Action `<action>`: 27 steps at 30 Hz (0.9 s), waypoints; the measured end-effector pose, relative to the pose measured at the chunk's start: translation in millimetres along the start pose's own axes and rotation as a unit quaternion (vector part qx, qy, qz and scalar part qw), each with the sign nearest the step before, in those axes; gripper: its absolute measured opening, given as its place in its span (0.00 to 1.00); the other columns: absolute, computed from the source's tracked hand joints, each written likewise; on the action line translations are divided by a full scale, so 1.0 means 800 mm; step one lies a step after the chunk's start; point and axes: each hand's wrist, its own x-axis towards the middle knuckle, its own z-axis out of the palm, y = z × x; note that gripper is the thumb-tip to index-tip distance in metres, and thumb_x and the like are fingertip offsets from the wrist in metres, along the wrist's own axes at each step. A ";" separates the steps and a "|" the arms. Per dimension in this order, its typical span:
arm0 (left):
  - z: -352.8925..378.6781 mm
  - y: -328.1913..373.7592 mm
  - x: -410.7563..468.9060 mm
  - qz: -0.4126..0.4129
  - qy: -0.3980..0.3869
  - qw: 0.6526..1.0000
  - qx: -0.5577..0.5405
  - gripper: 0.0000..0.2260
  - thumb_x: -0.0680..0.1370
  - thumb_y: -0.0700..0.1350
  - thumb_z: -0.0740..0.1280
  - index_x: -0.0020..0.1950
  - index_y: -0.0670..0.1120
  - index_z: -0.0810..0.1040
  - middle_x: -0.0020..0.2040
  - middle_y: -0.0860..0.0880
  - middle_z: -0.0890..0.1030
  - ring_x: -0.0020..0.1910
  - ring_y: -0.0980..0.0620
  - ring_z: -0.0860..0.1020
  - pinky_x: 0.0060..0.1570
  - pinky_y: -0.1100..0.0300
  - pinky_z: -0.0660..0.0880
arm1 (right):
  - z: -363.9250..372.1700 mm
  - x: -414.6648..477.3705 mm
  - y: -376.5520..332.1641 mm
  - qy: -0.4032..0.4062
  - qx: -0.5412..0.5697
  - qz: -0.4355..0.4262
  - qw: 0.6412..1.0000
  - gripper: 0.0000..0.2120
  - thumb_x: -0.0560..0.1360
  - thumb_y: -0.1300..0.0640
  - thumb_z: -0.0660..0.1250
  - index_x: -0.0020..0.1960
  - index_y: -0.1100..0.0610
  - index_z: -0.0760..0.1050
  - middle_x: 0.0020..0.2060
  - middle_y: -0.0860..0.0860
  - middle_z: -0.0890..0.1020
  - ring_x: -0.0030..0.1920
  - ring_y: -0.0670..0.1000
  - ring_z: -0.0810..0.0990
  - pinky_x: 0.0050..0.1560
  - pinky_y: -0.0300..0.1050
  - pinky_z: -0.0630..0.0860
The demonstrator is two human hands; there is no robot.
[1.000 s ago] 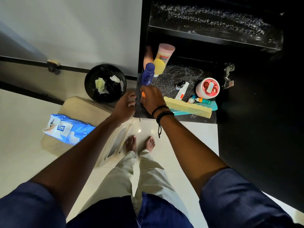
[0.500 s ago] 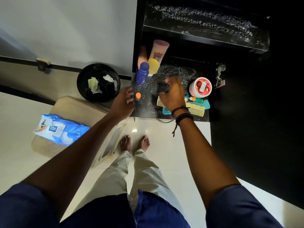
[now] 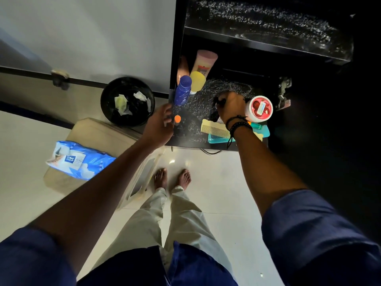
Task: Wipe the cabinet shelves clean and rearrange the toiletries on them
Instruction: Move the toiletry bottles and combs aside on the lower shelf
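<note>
**Right hand (image 3: 231, 106) grasping, left hand (image 3: 159, 126) loose at the shelf**

Head view: the right hand is curled over a small dark item (image 3: 220, 102) and grips it on the black speckled cabinet shelf (image 3: 198, 104), just beside a round white jar with a red top (image 3: 259, 109). Its wrist crosses a pale yellow plastic comb (image 3: 214, 127), which lies on a teal comb (image 3: 216, 139) at the shelf's front.

The left hand rests with relaxed fingers at the shelf's front left corner, holding nothing, just beside a small orange-capped bottle (image 3: 177, 118). Behind it stand a tall blue bottle (image 3: 182, 90) and a pink bottle with a yellow cap (image 3: 203, 67).

On the floor, a round black bin (image 3: 127, 120) holds crumpled wipes. A blue wipes pack (image 3: 80, 159) lies on a beige box (image 3: 99, 131).
</note>
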 end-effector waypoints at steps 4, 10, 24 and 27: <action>-0.003 0.004 -0.001 0.003 0.007 1.000 0.004 0.21 0.77 0.32 0.62 0.70 0.40 0.66 0.62 0.46 0.74 0.60 0.52 0.74 0.60 0.59 0.73 | 0.007 -0.005 -0.029 -0.022 0.050 -0.042 0.998 0.08 0.72 0.59 0.70 0.51 0.58 0.82 0.48 0.59 0.84 0.50 0.59 0.81 0.51 0.48 0.78; -0.004 0.015 -0.007 -0.005 0.006 1.000 -0.014 0.21 0.77 0.32 0.63 0.69 0.40 0.67 0.56 0.51 0.73 0.57 0.54 0.74 0.59 0.61 0.72 | 0.028 -0.004 -0.062 -0.045 0.044 -0.094 0.994 0.09 0.73 0.62 0.69 0.53 0.60 0.80 0.47 0.61 0.84 0.50 0.61 0.81 0.50 0.50 0.78; -0.008 0.002 -0.010 -0.018 0.008 0.999 -0.050 0.21 0.75 0.27 0.62 0.66 0.40 0.68 0.54 0.53 0.75 0.49 0.64 0.75 0.47 0.75 0.73 | -0.011 -0.037 -0.010 -0.032 0.063 0.004 0.997 0.12 0.71 0.63 0.68 0.55 0.59 0.78 0.48 0.56 0.84 0.52 0.58 0.81 0.53 0.48 0.77; -0.008 -0.012 -0.014 -0.013 0.026 0.999 -0.016 0.22 0.73 0.25 0.59 0.60 0.46 0.69 0.48 0.51 0.75 0.45 0.58 0.76 0.47 0.65 0.73 | -0.025 -0.054 0.029 -0.079 -0.027 0.030 0.996 0.13 0.70 0.64 0.69 0.55 0.61 0.77 0.54 0.58 0.82 0.57 0.61 0.78 0.56 0.49 0.75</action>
